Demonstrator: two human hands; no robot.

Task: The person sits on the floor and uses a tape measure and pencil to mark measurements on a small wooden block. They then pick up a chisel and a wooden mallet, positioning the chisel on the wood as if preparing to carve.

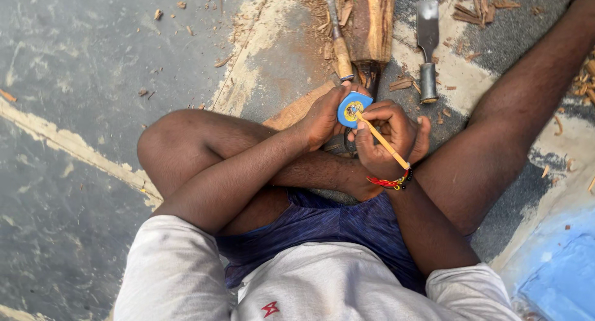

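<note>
I sit on the floor with my legs folded. My left hand [323,117] grips a small round blue tape measure [352,108] with a yellow centre. My right hand [390,138] holds a yellow pencil [384,142] whose tip rests against the tape measure's face. A red and multicoloured beaded band [390,182] circles my right wrist. Both hands hover above a flat wooden board [296,110] that runs under them, mostly hidden by my arm and leg.
A rough wooden log [372,23] lies ahead of the hands. Left of it rests a wooden-handled tool [339,45], and right of it a wide flat chisel [427,42]. Wood chips [477,8] litter the grey concrete floor [80,79]. A blue patch [561,277] shows at lower right.
</note>
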